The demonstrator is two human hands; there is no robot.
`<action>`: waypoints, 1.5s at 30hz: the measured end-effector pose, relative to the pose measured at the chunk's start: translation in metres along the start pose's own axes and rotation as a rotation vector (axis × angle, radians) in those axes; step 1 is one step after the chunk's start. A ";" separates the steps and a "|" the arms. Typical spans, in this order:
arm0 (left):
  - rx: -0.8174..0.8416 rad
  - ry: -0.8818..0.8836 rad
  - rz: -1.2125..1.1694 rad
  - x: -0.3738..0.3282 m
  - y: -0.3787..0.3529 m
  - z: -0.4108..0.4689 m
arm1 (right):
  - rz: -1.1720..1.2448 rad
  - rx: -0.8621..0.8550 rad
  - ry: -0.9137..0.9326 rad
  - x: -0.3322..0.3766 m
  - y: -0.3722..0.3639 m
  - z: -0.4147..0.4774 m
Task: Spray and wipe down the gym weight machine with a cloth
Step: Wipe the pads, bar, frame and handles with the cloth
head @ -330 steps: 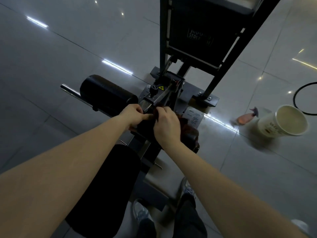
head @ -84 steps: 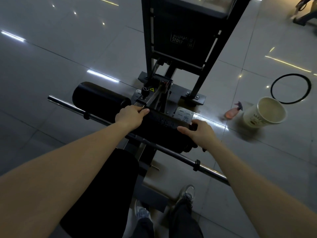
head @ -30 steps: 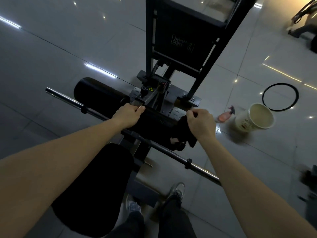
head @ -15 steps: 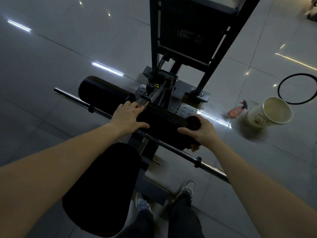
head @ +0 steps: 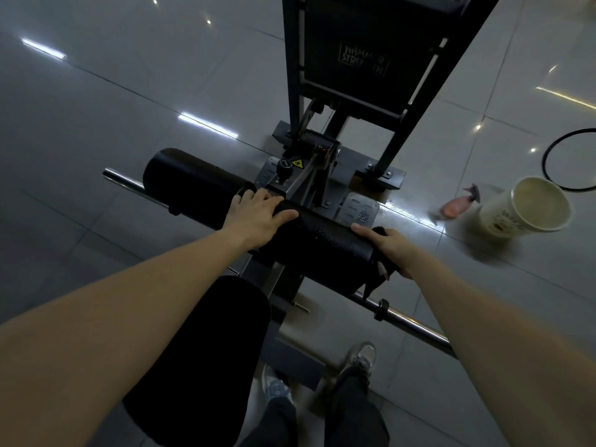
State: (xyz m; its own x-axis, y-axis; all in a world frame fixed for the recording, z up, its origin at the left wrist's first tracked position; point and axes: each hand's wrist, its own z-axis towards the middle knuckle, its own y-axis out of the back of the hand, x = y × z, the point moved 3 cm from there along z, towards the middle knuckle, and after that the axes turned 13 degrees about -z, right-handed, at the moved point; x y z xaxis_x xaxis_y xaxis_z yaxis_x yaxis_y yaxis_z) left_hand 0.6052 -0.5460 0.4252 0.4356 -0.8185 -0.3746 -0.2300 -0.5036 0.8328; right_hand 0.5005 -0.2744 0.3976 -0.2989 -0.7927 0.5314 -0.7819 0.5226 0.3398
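While the left hand [head: 258, 217] lies flat and open on the inner end of the right roller pad [head: 322, 243], steadying it, the right hand [head: 392, 250] is closed around a dark cloth [head: 380, 269] pressed against that pad's outer end, with a corner of the cloth hanging below the fingers. Droplets glint on the pad's top, so the wiping step looks to be in hand; the next move probably calls for drawing the cloth back along the pad toward the left hand, then shifting to the left roller pad [head: 193, 185] and the steel bar [head: 416, 327] that runs beneath both. Beyond the hands rises the frame of the weight machine [head: 364, 101], whose dark back panel carries white lettering that reads as "HAMMER STRENGTH", partly dimmed. A small yellow warning triangle [head: 296, 163] sits beside a black knob [head: 284, 166] at the pivot; its symbol is too small to make out. Toward the right edge of the tiled floor [head: 96, 91], a pink spray bottle [head: 458, 206] lies on its side just beside a pale bucket [head: 522, 214] with printing on its wall that cannot be read, well apart from both hands.
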 end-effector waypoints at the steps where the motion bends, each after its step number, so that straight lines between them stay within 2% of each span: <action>1: -0.021 0.002 0.003 -0.001 -0.003 -0.002 | -0.024 -0.039 -0.002 0.002 -0.001 -0.004; 2: -0.041 0.003 0.002 -0.001 -0.005 -0.004 | -0.066 -0.115 0.007 0.005 -0.002 -0.008; 4: -0.070 0.005 -0.010 -0.002 -0.009 -0.007 | -0.195 -0.382 0.065 0.009 -0.010 -0.020; 6: -0.088 0.010 -0.019 -0.003 -0.010 -0.007 | -0.347 -0.614 0.210 0.022 -0.033 -0.034; 9: -0.118 0.005 -0.027 -0.003 -0.012 -0.009 | -0.547 -0.736 0.318 0.043 -0.054 -0.039; 13: -0.165 0.002 -0.055 -0.005 -0.011 -0.010 | -0.630 -0.617 0.361 0.081 -0.065 -0.031; 15: -0.171 -0.018 -0.008 -0.006 -0.012 -0.011 | -0.516 -0.513 0.474 0.117 -0.090 -0.025; 18: -0.138 -0.025 0.118 -0.005 -0.013 -0.014 | -0.165 -0.342 0.521 0.160 -0.108 -0.013; 19: -0.143 -0.026 0.126 -0.005 -0.012 -0.014 | -0.154 -0.299 0.520 0.163 -0.107 -0.010; 20: -0.148 -0.028 0.119 -0.005 -0.010 -0.014 | -0.252 -0.285 0.549 0.161 -0.103 -0.010; 23: -0.167 -0.059 0.036 -0.005 -0.009 -0.013 | -0.604 -0.349 0.624 0.127 -0.090 -0.019; 26: -0.166 -0.035 -0.053 -0.005 -0.010 -0.010 | -0.707 -0.480 0.648 0.078 -0.072 -0.038; 30: -0.159 -0.032 -0.083 -0.002 -0.012 -0.008 | -0.729 -0.683 0.595 0.030 -0.046 -0.066; 34: -0.180 -0.025 -0.074 -0.004 -0.014 -0.007 | -0.706 -0.639 0.477 0.060 -0.059 -0.048; 38: -0.194 -0.073 0.031 0.000 -0.015 -0.010 | -0.568 -0.458 0.565 0.135 -0.099 -0.010; 40: -0.183 -0.064 0.047 0.003 -0.016 -0.010 | -0.516 -0.369 0.585 0.148 -0.101 -0.002; 42: -0.187 -0.082 0.051 0.002 -0.016 -0.008 | -0.558 -0.375 0.632 0.131 -0.090 -0.007; 45: -0.204 -0.073 -0.017 0.000 -0.014 -0.007 | -0.591 -0.544 0.648 0.074 -0.063 -0.029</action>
State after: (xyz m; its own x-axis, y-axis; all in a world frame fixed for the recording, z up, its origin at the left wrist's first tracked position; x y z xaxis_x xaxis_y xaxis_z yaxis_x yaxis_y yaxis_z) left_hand 0.6141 -0.5367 0.4163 0.3723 -0.8318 -0.4118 -0.0392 -0.4574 0.8884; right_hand 0.5432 -0.3569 0.4377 0.5306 -0.7323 0.4267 -0.3066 0.3036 0.9021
